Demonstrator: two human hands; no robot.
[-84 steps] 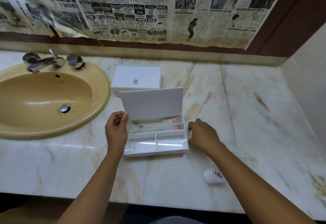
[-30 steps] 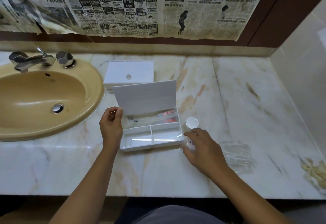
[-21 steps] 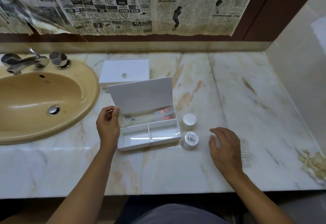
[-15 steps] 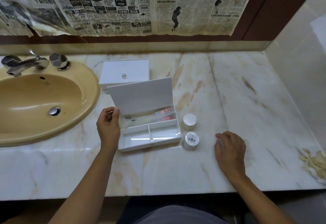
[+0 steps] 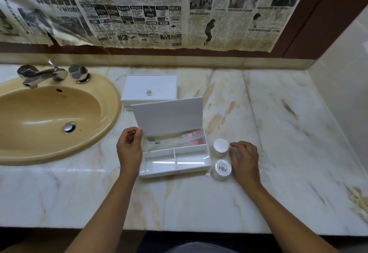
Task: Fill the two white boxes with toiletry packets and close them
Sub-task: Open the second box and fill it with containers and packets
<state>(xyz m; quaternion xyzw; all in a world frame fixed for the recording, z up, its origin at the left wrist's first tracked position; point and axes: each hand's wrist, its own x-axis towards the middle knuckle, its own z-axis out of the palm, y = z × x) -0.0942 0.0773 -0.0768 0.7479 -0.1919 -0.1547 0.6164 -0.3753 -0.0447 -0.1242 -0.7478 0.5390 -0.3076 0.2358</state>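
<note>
An open white box [image 5: 175, 171] stands on the marble counter with its lid [image 5: 167, 115] raised. My left hand [image 5: 129, 147] pinches the lid's left edge. The back compartment holds clear-wrapped packets with red and pink parts [image 5: 191, 139]; the two front compartments show only white floor. Two round white packets [image 5: 220, 145] [image 5: 222, 169] sit just right of the box. My right hand [image 5: 244, 161] lies beside them, fingers curled on a crinkled clear plastic packet [image 5: 263, 165] that trails out to its right. A second white box [image 5: 149, 87], shut, with a small knob, stands behind.
A tan sink [image 5: 59, 117] with a chrome tap [image 5: 41, 73] fills the left. Newspaper covers the mirror above. A pale wall [image 5: 346, 85] bounds the counter on the right. Dried scraps [image 5: 360, 199] lie near the counter's right front edge.
My right hand set the round packets beside the box, reached right to the clear packet, and has come back left with it. My left hand has kept hold of the lid.
</note>
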